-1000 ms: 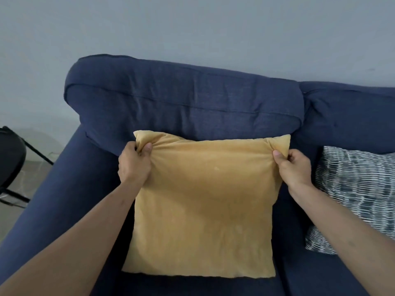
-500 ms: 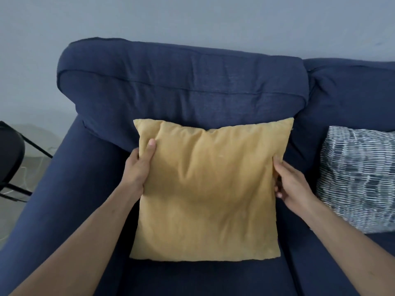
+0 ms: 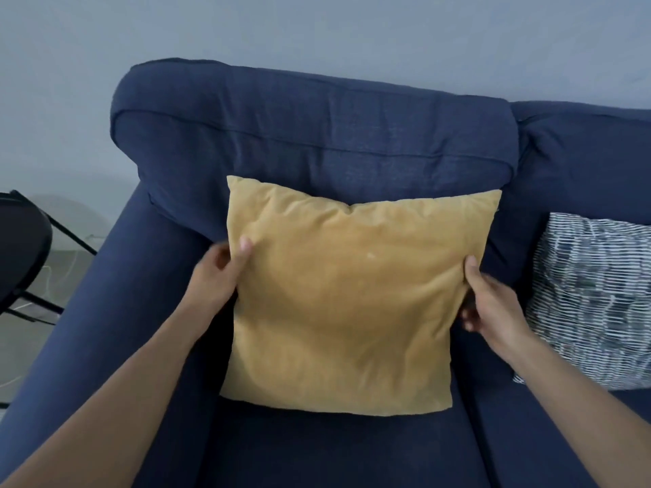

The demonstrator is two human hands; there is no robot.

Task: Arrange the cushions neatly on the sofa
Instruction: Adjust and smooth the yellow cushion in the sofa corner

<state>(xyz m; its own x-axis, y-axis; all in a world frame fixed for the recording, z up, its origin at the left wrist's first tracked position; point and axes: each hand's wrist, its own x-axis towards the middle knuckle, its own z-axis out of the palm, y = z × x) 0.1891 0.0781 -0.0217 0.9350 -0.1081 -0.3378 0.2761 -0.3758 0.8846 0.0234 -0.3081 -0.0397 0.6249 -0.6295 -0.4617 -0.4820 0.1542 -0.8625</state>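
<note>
Hands (image 3: pixel 218 276) lower on yellow cushion (image 3: pixel 348 304)

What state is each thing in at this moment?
Yellow cushion: upright, leaning on the sofa backrest.
Patterned cushion: propped on the next seat, untouched.
Left hand: grip on the yellow cushion's left edge.
Right hand: grip on its right edge.

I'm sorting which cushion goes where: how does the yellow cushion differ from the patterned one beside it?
The yellow cushion is plain mustard; the patterned cushion is grey-blue with white dashes. The yellow one is gripped at its sides by the left hand and right hand; the patterned one is untouched. The yellow one is fully in view; the patterned one is cut off by the frame. Both lean against the sofa back.
</note>
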